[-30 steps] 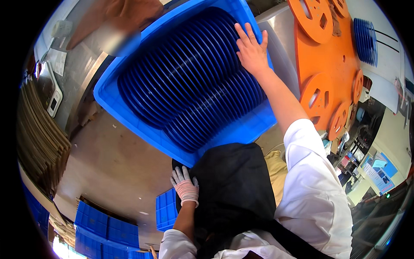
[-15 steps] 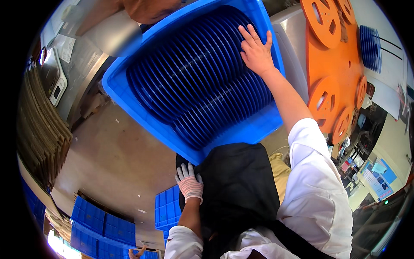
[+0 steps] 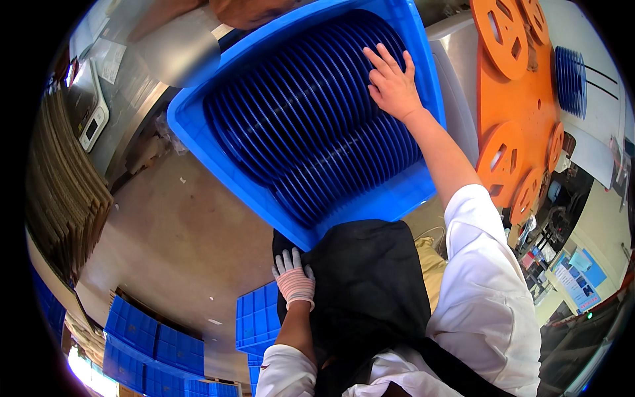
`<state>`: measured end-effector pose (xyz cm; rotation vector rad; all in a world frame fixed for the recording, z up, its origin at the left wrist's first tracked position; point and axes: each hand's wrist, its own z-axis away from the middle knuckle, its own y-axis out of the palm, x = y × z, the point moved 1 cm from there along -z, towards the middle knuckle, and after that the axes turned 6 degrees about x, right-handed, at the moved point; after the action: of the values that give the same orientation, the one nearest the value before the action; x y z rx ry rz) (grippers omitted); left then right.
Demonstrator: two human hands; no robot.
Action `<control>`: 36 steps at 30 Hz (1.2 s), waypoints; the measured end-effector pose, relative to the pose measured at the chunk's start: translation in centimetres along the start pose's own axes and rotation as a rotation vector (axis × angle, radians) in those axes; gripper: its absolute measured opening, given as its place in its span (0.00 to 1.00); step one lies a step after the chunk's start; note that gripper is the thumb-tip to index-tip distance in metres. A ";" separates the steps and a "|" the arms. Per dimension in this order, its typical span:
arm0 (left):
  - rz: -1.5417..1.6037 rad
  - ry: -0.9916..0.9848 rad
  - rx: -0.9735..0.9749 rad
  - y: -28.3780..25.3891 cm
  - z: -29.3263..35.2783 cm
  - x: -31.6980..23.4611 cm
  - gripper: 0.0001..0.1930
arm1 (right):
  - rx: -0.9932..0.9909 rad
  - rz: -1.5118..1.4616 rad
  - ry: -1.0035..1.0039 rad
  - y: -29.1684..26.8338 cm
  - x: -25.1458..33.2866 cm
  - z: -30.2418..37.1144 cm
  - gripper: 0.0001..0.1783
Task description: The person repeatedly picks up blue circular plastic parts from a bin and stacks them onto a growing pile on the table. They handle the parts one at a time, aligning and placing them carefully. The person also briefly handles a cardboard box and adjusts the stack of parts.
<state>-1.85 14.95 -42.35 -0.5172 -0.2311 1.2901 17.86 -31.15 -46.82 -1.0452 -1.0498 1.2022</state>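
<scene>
A blue plastic crate (image 3: 198, 142) stands tilted before me, filled with two rows of thin dark-blue discs (image 3: 291, 106) set on edge side by side. My bare right hand (image 3: 395, 85) rests on the edges of the discs at the right end of the far row, its fingers spread. My left hand (image 3: 294, 276), in a grey and pink-striped glove, lies against my black apron (image 3: 370, 284) just below the crate's near corner. Its fingers are stretched out and nothing is held in them.
Orange boards with cut-out discs (image 3: 499, 159) stand at the right, with more blue discs (image 3: 570, 81) on rods beyond. Stacked cardboard (image 3: 63, 192) and a small scale (image 3: 92, 122) are at the left. Blue crates (image 3: 149, 344) are stacked on the floor (image 3: 178, 238).
The crate, the discs and the surroundings sit slightly further right in the picture. My right hand stays on the discs, now a little further left along them. My left hand stays at the apron.
</scene>
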 end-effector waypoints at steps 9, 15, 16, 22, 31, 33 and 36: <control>0.012 -0.012 0.014 0.0 0.0 0.1 0.32 | -0.105 -0.038 -0.052 0.4 1.8 -0.4 0.07; 0.027 -0.012 0.013 0.2 0.0 0.4 0.31 | -0.072 -0.057 -0.085 -0.1 2.9 -0.9 0.06; 0.028 -0.010 0.010 0.2 0.0 0.4 0.31 | -0.069 -0.048 -0.096 0.1 3.0 -0.9 0.06; 0.033 -0.005 -0.001 0.0 0.1 0.6 0.31 | -0.081 -0.034 -0.189 1.1 3.8 -1.0 0.08; 0.030 -0.003 -0.015 0.2 0.0 1.1 0.31 | -0.067 -0.131 -0.139 0.2 5.6 -1.5 0.06; 0.033 -0.003 -0.014 0.2 0.0 1.1 0.31 | -0.101 -0.126 -0.179 0.7 6.0 -1.6 0.06; 0.040 -0.005 -0.004 0.0 0.0 1.1 0.31 | -0.132 -0.072 -0.280 1.3 6.2 -1.6 0.07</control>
<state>-1.50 15.98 -42.50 -0.5247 -0.2286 1.3301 19.60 -24.96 -48.06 -0.9478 -1.3889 1.2578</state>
